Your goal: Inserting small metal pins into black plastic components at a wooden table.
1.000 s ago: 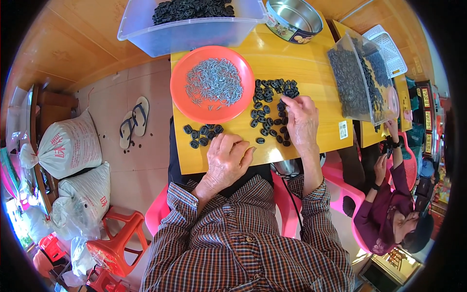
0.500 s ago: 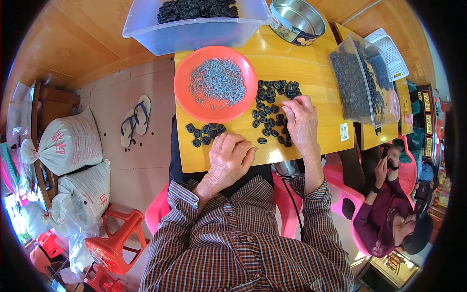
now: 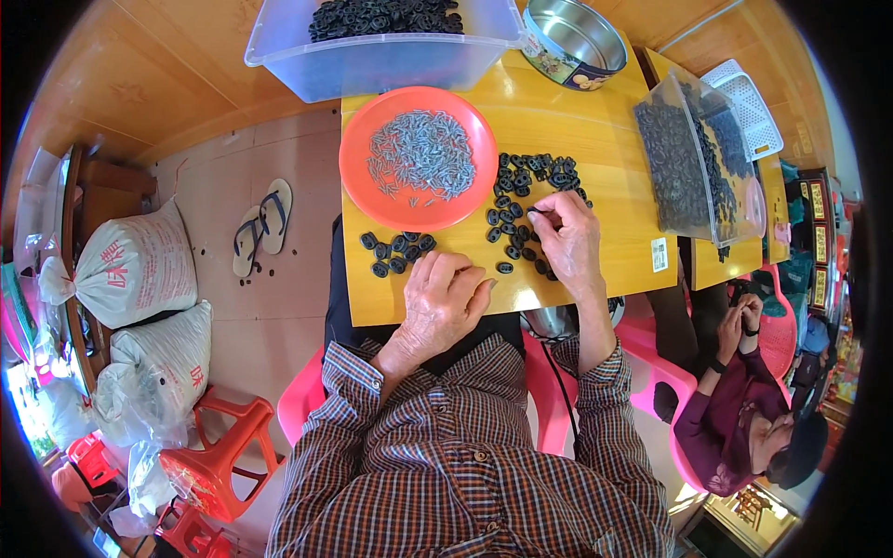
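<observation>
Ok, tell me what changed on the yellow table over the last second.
Very little. The right hand stays on the big pile of black rings, fingertips pinching at one; the left hand stays flat near the small group of rings. The orange plate of grey pins, the clear bin and the metal tin have not moved.

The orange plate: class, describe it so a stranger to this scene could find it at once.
Start at the yellow board across the person's lap. The orange plate lies on its far left part, just before the clear plastic bin. It alone is round, orange and filled with thin grey slivers, while dark rings lie loose around it.
</observation>
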`<action>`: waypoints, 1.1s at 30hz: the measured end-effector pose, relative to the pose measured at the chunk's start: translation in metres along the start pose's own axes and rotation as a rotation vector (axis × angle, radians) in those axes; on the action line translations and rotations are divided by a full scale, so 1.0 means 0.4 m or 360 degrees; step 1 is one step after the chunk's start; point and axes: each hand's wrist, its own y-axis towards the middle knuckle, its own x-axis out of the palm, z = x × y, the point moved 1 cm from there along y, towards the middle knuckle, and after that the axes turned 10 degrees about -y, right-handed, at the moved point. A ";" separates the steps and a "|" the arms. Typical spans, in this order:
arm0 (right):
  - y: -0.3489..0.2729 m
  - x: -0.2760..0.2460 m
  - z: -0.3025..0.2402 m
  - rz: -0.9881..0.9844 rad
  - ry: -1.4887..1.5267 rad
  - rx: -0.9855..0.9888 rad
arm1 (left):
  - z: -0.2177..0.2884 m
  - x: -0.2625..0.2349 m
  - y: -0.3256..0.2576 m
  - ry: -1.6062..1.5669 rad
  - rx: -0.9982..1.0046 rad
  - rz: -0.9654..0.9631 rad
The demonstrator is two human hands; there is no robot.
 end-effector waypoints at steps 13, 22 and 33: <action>-0.100 -0.044 -0.085 -0.0442 0.0762 0.0071 | 0.030 0.007 0.032 -0.0841 -0.0686 -0.0018; -0.146 -0.016 -0.088 -0.0549 0.0767 0.0270 | -0.018 0.022 -0.008 -0.0770 -0.0685 -0.0063; -0.129 0.015 -0.056 -0.0161 0.0279 0.0107 | -0.017 0.007 -0.008 -0.2009 -0.1416 -0.0020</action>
